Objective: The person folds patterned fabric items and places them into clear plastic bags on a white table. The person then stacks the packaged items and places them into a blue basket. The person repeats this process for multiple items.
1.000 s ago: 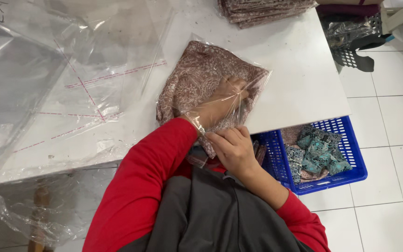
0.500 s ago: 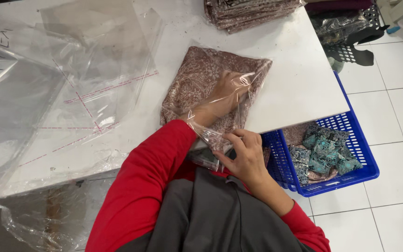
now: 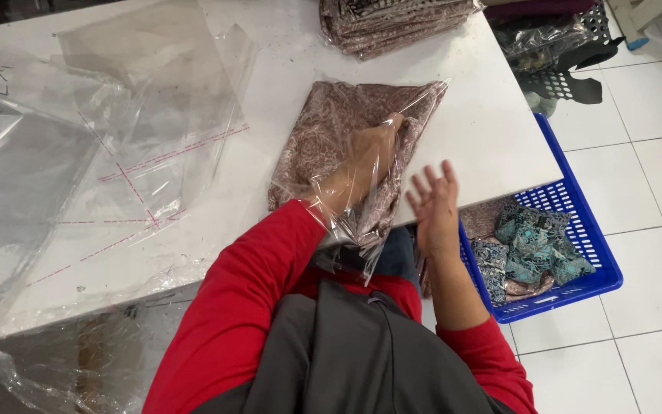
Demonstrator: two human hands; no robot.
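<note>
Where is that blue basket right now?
In the head view, the blue basket sits on the white tiled floor at the right, just below the white table's corner and beside the person's open right hand, holding teal patterned cloths.

A packing room for cloth; a white table [image 3: 492, 115] holds clear plastic bags [image 3: 147, 130] on the left; folded cloth stack [image 3: 392, 23] far; blue basket [image 3: 576, 230] of cloth on the tiled floor [image 3: 653, 169] right.
</note>
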